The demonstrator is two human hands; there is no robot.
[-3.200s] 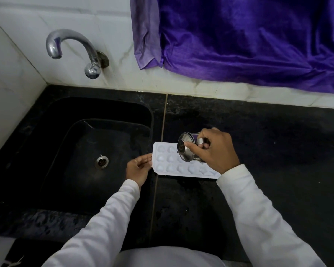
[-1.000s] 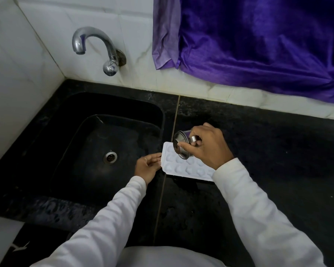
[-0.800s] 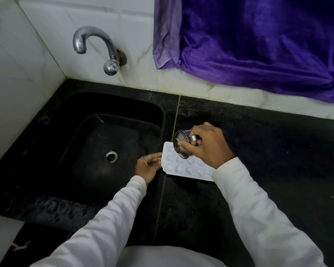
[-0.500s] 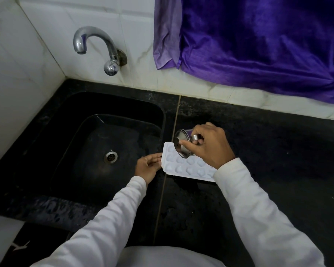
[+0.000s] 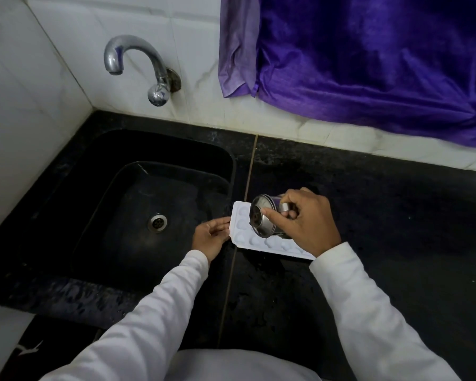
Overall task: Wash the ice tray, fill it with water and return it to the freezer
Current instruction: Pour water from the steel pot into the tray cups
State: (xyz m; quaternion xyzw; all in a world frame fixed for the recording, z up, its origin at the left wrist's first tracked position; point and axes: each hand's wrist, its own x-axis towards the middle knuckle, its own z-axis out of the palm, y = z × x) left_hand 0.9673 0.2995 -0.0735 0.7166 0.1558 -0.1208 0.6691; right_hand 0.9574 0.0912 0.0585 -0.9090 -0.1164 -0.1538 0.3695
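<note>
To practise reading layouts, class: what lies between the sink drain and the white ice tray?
In the head view, the left hand, holding the ice tray by its left edge, lies between it and the drain.

White ice tray (image 5: pixel 243 232) lay flat on black counter (image 5: pixel 396 215), just right of black sink (image 5: pixel 138 215); left hand (image 5: pixel 210 239) held the tray's left end; right hand (image 5: pixel 307 222) gripped a steel cup (image 5: pixel 263 220), tipped on its side over the tray, mouth facing left; curved steel tap (image 5: pixel 138 64) on white tiled wall (image 5: pixel 39 78); purple cloth (image 5: pixel 368 56) hung upper right; both arms in white sleeves (image 5: pixel 368 312).
</note>
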